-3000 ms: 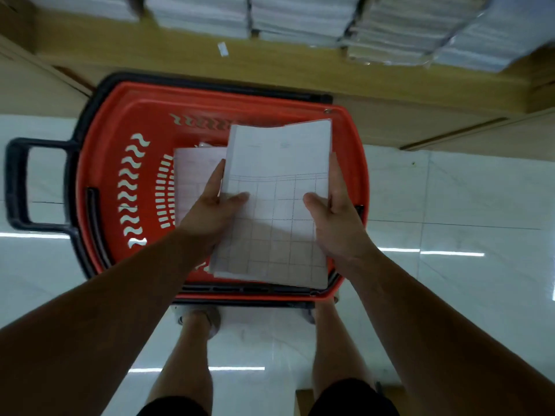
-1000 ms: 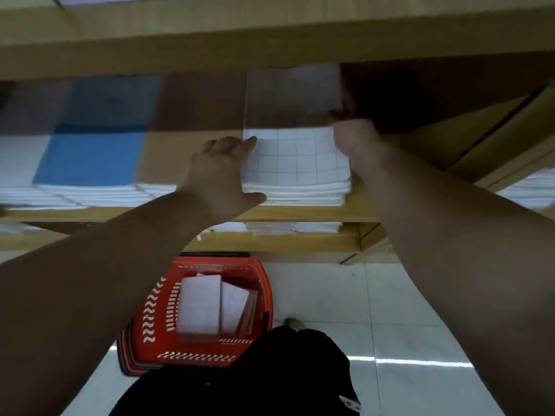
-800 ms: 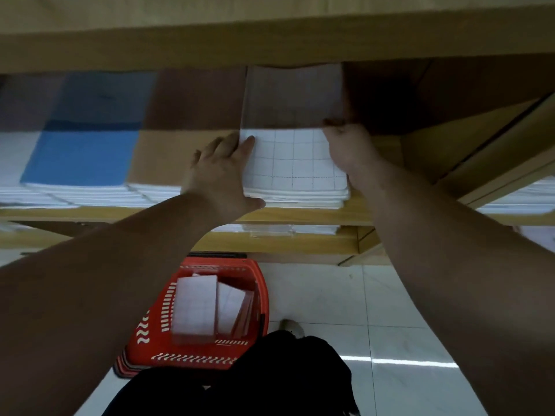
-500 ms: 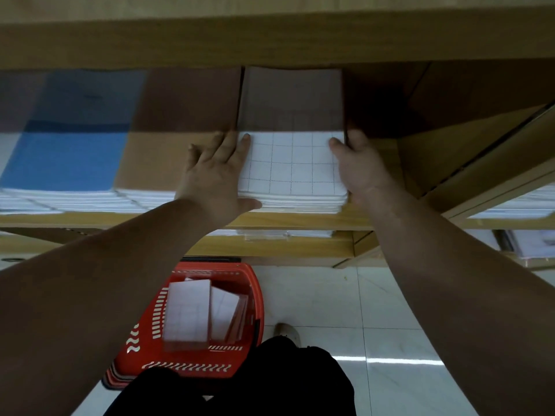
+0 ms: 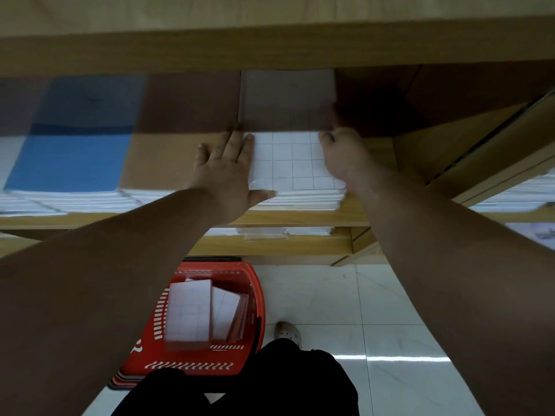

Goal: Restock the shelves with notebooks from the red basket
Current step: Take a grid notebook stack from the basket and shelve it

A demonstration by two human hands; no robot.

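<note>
A stack of white grid-covered notebooks (image 5: 288,163) lies on the wooden shelf (image 5: 300,217) in front of me. My left hand (image 5: 226,172) lies flat against the stack's left edge, fingers spread, thumb at the front corner. My right hand (image 5: 342,157) presses the right edge, fingers curled toward the back. Neither hand lifts a notebook. The red basket (image 5: 255,295) stands on the floor below, with several white notebooks (image 5: 189,313) upright inside it.
Brown-covered (image 5: 162,163) and blue-covered (image 5: 72,160) notebook stacks lie left of the white one. A shelf board (image 5: 270,46) overhangs above. Lower shelves hold more stacks (image 5: 270,232). The shelf space right of my right hand is dark. My shoe (image 5: 286,333) rests on white floor tiles.
Three seconds ago both hands held notebooks over the basket. Since then the notebooks went onto the shelf stack, and my hands have shifted along its sides, squaring it.
</note>
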